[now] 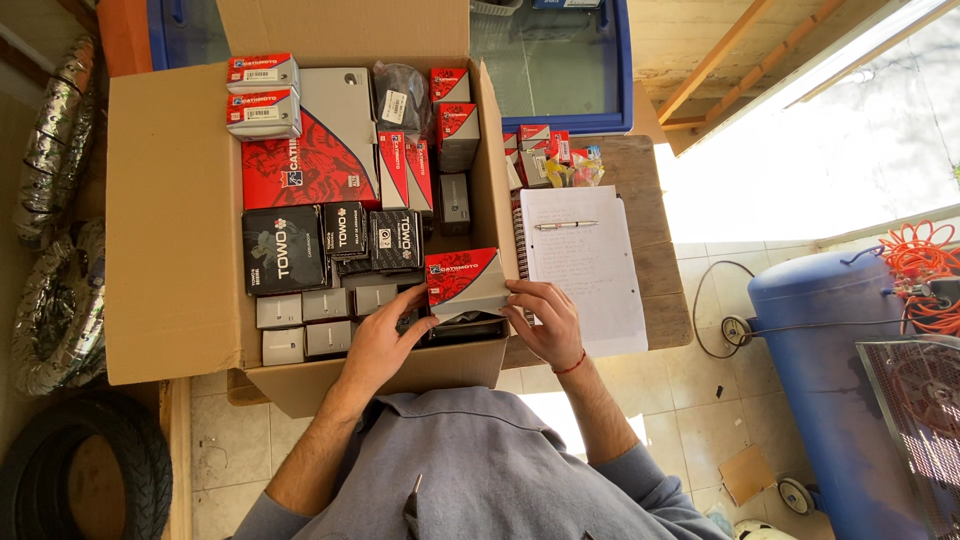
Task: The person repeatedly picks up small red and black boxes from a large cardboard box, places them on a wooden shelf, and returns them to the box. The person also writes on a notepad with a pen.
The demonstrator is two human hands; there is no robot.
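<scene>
A large open cardboard box (175,220) is packed with several small red, grey and black cartons. Both hands hold one red-and-grey carton (465,282) at the box's near right corner. My left hand (385,345) grips its lower left side from inside the box. My right hand (545,320) holds its right end over the box's wall. A red string is tied round my right wrist.
A spiral notebook (590,275) with a pen (565,226) on it lies on a wooden table (665,270) right of the box. More small cartons (545,150) sit behind it. A blue tank (830,340), orange hose (925,270), tyre (85,465) and foil ducts (55,290) surround the spot.
</scene>
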